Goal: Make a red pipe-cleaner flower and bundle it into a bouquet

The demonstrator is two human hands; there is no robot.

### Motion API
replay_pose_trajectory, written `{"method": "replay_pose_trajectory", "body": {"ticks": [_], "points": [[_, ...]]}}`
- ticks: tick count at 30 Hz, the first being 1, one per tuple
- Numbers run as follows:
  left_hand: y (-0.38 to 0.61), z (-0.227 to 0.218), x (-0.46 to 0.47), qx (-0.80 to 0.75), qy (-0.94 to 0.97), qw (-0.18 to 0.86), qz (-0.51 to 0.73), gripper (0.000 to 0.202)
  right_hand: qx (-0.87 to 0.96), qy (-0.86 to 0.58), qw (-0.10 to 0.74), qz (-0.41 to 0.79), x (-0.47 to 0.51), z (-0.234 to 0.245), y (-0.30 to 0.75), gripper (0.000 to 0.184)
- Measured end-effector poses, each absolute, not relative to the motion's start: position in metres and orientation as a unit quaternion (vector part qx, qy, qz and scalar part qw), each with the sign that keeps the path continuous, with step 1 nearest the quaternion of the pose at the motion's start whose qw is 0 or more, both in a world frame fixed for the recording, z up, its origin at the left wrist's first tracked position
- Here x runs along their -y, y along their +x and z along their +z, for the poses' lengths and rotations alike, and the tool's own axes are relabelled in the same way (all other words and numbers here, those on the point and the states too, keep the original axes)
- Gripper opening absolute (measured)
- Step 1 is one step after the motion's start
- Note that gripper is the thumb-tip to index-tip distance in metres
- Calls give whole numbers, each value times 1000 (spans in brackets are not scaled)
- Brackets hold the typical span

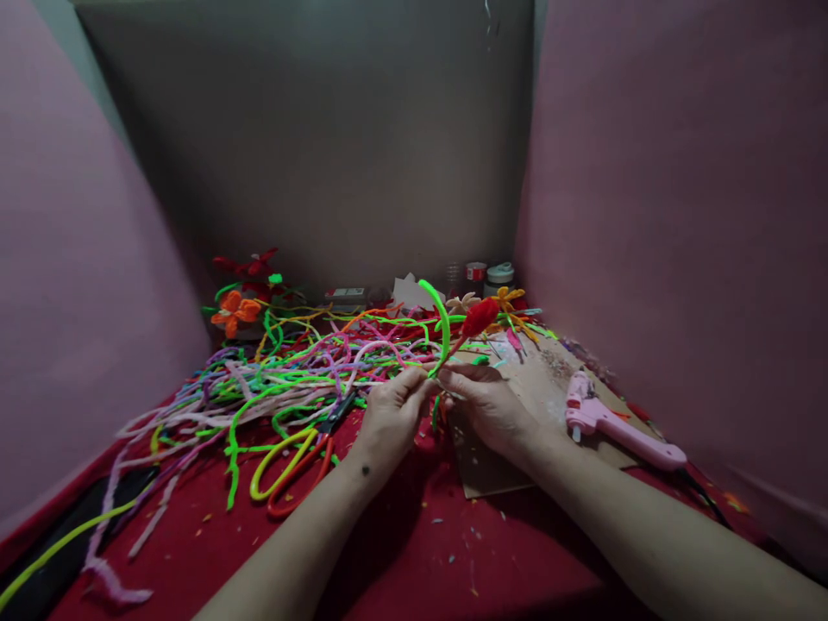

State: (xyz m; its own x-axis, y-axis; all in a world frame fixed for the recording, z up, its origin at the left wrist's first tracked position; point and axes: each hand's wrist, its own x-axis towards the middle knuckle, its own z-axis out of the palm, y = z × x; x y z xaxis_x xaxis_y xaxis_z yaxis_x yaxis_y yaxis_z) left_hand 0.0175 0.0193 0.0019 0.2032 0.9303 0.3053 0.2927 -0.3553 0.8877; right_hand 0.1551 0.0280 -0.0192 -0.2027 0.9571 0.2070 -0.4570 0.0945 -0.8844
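Observation:
My left hand (399, 404) and my right hand (482, 404) meet over the front of the table, fingertips pinched close together. Between them stands a green pipe cleaner (443, 326), its free end curving up and to the left. A red pipe-cleaner flower bud (479, 318) on a thin reddish stem leans up to the right from the same pinch. My right fingers close on the stem, while my left fingers pinch the lower part of the green pipe cleaner. The exact grip points are hidden behind the fingers. Short green and orange ends hang below the hands.
A tangled heap of coloured pipe cleaners (310, 362) spreads across the left. Scissors (294, 461) with yellow and orange handles lie before it. A pink glue gun (617, 423) rests on cardboard (536, 388) at right. Behind are an orange flower (235, 313) and a lidded jar (500, 276).

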Motion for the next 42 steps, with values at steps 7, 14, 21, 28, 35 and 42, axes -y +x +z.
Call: {"method": "replay_pose_trajectory", "body": {"ticks": [7, 14, 21, 28, 35, 42], "points": [[18, 5, -17, -388, 570, 578, 437, 32, 505, -218, 573, 608, -32, -16, 157, 11], [15, 2, -18, -266, 490, 724, 405, 17, 524, -211, 578, 590, -31, -12, 159, 9], [11, -1, -20, -226, 471, 763, 379, 17, 493, -206, 543, 648, -31, -17, 158, 18], [11, 2, -22, -263, 472, 761, 358, 15, 515, -216, 563, 609, -28, -11, 158, 9], [21, -8, -17, -452, 686, 332, 464, 13, 513, -307, 613, 517, -22, -12, 152, 10], [19, -10, -18, -458, 723, 242, 458, 14, 499, -299, 593, 557, -22, -15, 150, 12]]}}
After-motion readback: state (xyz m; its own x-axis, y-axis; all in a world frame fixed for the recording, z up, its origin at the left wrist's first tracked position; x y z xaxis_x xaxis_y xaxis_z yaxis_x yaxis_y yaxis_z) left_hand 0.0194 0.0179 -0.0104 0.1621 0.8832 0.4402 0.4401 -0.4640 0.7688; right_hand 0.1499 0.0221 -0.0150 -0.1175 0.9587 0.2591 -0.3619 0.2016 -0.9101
